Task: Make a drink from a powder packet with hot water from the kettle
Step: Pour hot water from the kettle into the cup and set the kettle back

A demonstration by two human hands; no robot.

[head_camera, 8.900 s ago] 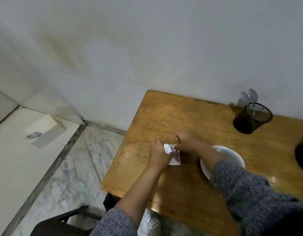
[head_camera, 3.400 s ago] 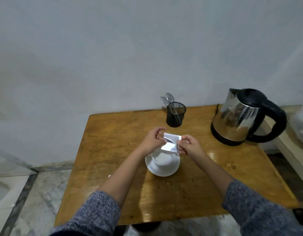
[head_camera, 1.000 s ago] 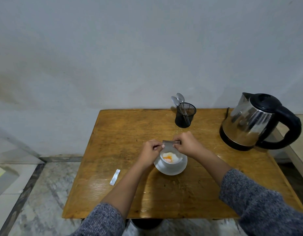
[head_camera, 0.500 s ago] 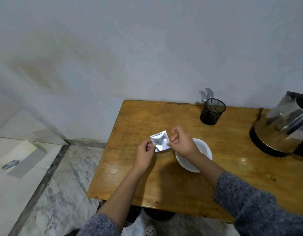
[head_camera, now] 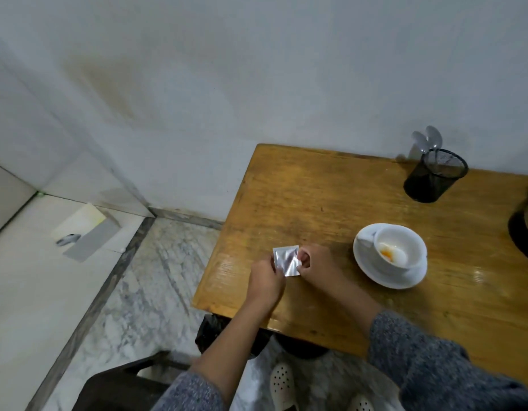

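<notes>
A small silver powder packet [head_camera: 287,259] is pinched between both hands over the left part of the wooden table [head_camera: 316,203]. My left hand [head_camera: 264,281] grips its left edge and my right hand [head_camera: 314,264] grips its right edge. To the right, a white cup [head_camera: 400,253] on a white saucer [head_camera: 372,274] holds white and orange powder. Only the dark base of the kettle [head_camera: 523,232] shows at the right edge of the frame.
A black mesh holder [head_camera: 434,180] with spoons [head_camera: 429,139] stands at the back of the table near the wall. A dark chair [head_camera: 123,384] is below the table's left corner. Marble floor and a raised white step lie to the left.
The hands carried the packet from above the cup leftward to the table's left part. The view swung left, so the kettle has nearly left the frame and the cup's powder is uncovered.
</notes>
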